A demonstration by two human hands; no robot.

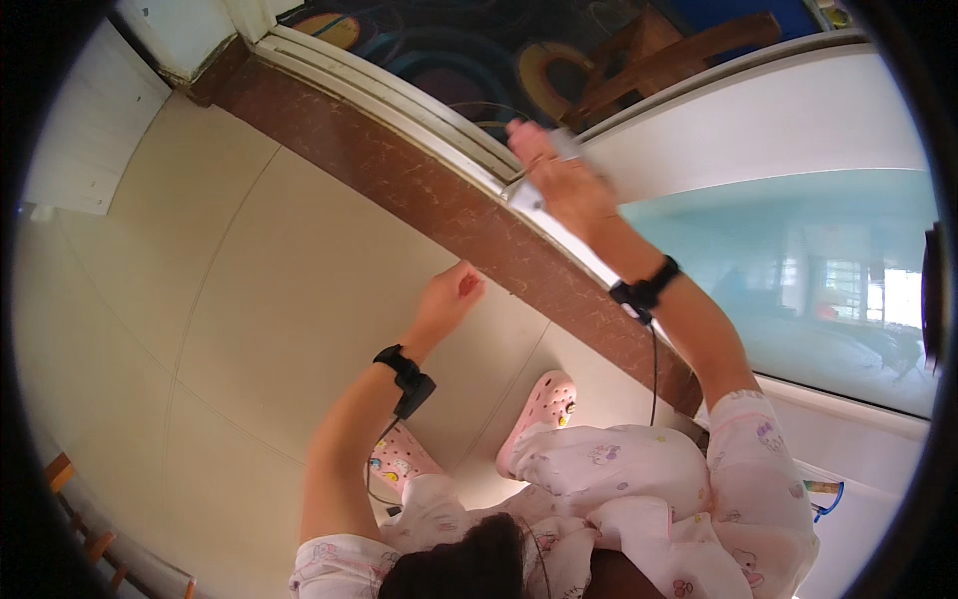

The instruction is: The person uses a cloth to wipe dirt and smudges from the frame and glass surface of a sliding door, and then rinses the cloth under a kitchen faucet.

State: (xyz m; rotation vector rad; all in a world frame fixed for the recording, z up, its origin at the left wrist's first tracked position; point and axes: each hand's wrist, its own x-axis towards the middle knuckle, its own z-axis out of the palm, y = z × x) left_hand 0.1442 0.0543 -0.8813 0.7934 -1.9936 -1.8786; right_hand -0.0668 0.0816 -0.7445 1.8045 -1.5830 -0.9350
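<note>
My right hand (565, 183) is stretched out over the near edge of a white-framed sliding glass door (778, 247), fingers towards the door track (404, 105). Blur covers the fingers. Pale patches show on both sides of this hand; whether they are a cloth or parts of the door frame, I cannot tell. My left hand (453, 292) is loosely curled above the tiled floor, near the brown marbled threshold (359, 157), with nothing visible in it. Both wrists wear black straps with small cabled devices.
Beyond the track lie a dark patterned mat (419, 60) and a brown wooden piece of furniture (673, 60). A white panel (97, 127) stands at the upper left, with wooden legs (101, 543) at the lower left. Pink clogs (542, 412) are on my feet, and thin cables hang from the wrist devices.
</note>
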